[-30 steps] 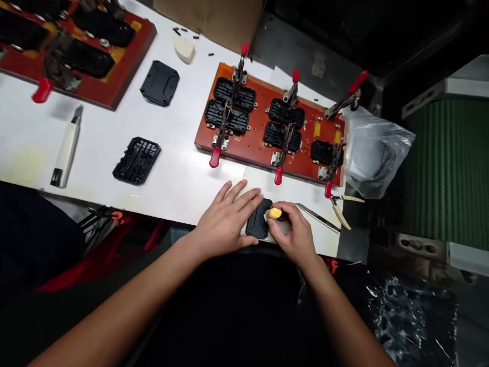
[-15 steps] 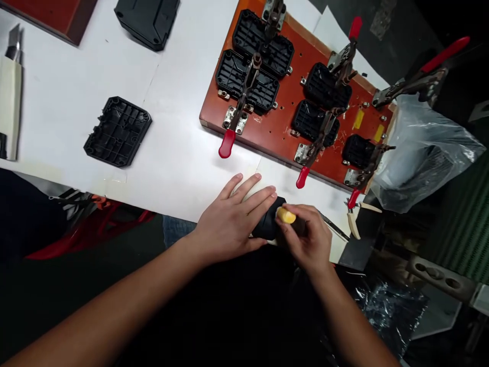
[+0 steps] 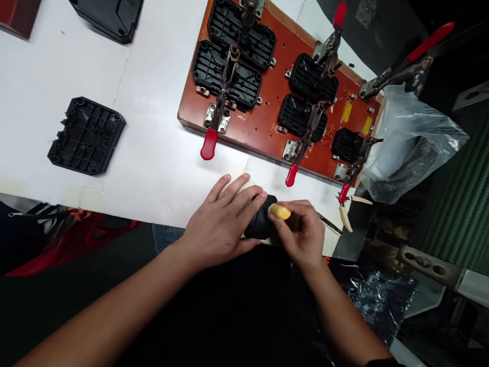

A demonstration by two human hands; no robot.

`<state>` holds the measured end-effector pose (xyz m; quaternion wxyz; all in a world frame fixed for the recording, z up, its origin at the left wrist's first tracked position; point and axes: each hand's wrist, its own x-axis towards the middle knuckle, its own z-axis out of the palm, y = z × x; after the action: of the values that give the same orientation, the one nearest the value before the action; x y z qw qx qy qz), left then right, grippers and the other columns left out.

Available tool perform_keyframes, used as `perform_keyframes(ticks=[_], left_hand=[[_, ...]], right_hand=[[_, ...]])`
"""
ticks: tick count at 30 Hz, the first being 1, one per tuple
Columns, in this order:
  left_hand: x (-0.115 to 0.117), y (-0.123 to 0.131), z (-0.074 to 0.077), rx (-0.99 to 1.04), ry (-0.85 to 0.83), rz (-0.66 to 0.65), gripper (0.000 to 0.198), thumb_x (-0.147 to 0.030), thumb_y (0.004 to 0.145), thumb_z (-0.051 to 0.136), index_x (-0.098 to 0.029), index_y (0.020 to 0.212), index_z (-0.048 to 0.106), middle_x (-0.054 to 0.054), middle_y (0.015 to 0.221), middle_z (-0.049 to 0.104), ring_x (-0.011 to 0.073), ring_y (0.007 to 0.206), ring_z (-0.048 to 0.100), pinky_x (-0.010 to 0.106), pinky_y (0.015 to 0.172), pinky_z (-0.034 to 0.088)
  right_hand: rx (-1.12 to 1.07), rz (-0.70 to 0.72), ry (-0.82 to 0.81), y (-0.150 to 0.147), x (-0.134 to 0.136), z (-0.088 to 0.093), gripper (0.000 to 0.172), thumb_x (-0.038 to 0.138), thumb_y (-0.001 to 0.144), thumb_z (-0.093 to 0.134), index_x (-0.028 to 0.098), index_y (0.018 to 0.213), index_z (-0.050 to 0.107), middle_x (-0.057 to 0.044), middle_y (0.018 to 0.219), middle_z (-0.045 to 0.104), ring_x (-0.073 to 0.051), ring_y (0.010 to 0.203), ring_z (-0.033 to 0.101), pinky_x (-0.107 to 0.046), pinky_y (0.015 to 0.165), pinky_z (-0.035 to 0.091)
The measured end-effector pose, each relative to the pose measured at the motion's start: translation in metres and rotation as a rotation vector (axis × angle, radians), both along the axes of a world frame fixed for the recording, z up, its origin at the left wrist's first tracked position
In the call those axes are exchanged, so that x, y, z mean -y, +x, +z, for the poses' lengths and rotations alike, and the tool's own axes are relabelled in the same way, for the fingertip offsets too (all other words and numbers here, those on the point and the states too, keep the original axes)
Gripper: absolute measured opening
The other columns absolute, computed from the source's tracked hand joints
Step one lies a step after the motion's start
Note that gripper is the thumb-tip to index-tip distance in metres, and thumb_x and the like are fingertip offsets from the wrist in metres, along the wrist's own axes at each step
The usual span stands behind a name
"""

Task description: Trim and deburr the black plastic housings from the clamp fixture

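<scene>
My left hand lies flat with its fingers stretched out, pressing on a black plastic part at the table's near edge. The hand covers much of this part, and something pale shows beneath the fingers. Between the thumb and fingers of my right hand is a short yellow stub with a pale side, held against or just over the part's right side. I cannot tell its exact kind.
Beyond my hands stands a reddish-brown fixture board with several black ribbed parts under red-handled toggle clamps. Another ribbed black part lies at left, a black case behind it. Cream-handled pliers and a plastic bag are at right.
The view has shifted, so most things appear further left and the utility knife is out of frame. My right hand still pinches the yellow stub, which is tilted slightly differently.
</scene>
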<state>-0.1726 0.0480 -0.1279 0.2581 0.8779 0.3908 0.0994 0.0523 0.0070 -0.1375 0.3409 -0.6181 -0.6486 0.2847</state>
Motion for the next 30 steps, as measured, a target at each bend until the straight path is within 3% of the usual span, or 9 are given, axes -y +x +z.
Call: perform_keyframes(ticks=[3,8,13,18,23,27,30], left_hand=[[0.0,0.001,0.0,-0.01,0.0,-0.012,0.082,-0.059,0.091,0.067,-0.016,0.157,0.042,0.012,0.159,0.05,0.0374,0.16,0.023,0.057,0.134,0.009],[0.001,0.003,0.0,-0.005,0.02,0.015,0.081,-0.056,0.09,0.068,-0.017,0.157,0.042,0.012,0.159,0.051,0.0387,0.159,0.025,0.059,0.133,0.01],[0.001,0.003,0.001,-0.006,0.019,0.004,0.081,-0.056,0.089,0.069,-0.019,0.156,0.045,0.011,0.159,0.051,0.0389,0.158,0.026,0.059,0.133,0.012],[0.002,0.005,0.003,-0.043,0.026,0.004,0.086,-0.058,0.088,0.069,-0.017,0.157,0.043,0.01,0.16,0.05,0.0386,0.158,0.025,0.059,0.133,0.012],[0.003,0.006,0.004,-0.056,0.038,0.004,0.085,-0.056,0.087,0.072,-0.017,0.157,0.044,0.01,0.16,0.05,0.0379,0.158,0.026,0.059,0.133,0.012],[0.003,0.007,0.005,-0.074,0.051,0.011,0.086,-0.055,0.087,0.071,-0.016,0.158,0.043,0.01,0.161,0.049,0.0381,0.158,0.025,0.059,0.133,0.012],[0.003,0.007,0.005,-0.076,0.04,-0.001,0.085,-0.054,0.086,0.071,-0.017,0.157,0.043,0.009,0.162,0.049,0.0375,0.158,0.026,0.058,0.133,0.013]], right_hand=[[0.034,0.125,-0.035,0.003,-0.004,0.004,0.03,0.027,0.093,0.076,0.03,0.119,0.061,-0.005,0.107,0.073,-0.023,0.095,0.071,-0.041,0.08,0.06],[0.095,0.194,0.045,0.008,-0.002,0.008,0.03,0.023,0.095,0.073,0.03,0.121,0.06,-0.006,0.109,0.073,-0.024,0.099,0.07,-0.042,0.085,0.06],[0.036,0.425,0.006,0.012,0.009,0.014,0.03,0.014,0.097,0.067,0.028,0.122,0.059,-0.005,0.107,0.073,-0.021,0.098,0.069,-0.039,0.083,0.06],[0.047,0.416,0.064,0.019,0.009,0.013,0.034,0.011,0.097,0.062,0.028,0.125,0.058,-0.006,0.114,0.073,-0.022,0.104,0.068,-0.043,0.089,0.059],[0.04,0.523,0.056,0.022,0.012,0.009,0.037,0.009,0.096,0.057,0.029,0.128,0.06,-0.006,0.117,0.074,-0.023,0.109,0.068,-0.044,0.091,0.061],[0.012,0.468,0.102,0.02,0.015,0.008,0.037,0.01,0.097,0.055,0.031,0.127,0.062,-0.005,0.122,0.074,-0.023,0.113,0.067,-0.047,0.096,0.061],[-0.012,0.503,0.076,0.022,0.017,0.008,0.036,0.009,0.097,0.054,0.03,0.125,0.064,-0.005,0.125,0.073,-0.023,0.114,0.066,-0.047,0.094,0.061]])
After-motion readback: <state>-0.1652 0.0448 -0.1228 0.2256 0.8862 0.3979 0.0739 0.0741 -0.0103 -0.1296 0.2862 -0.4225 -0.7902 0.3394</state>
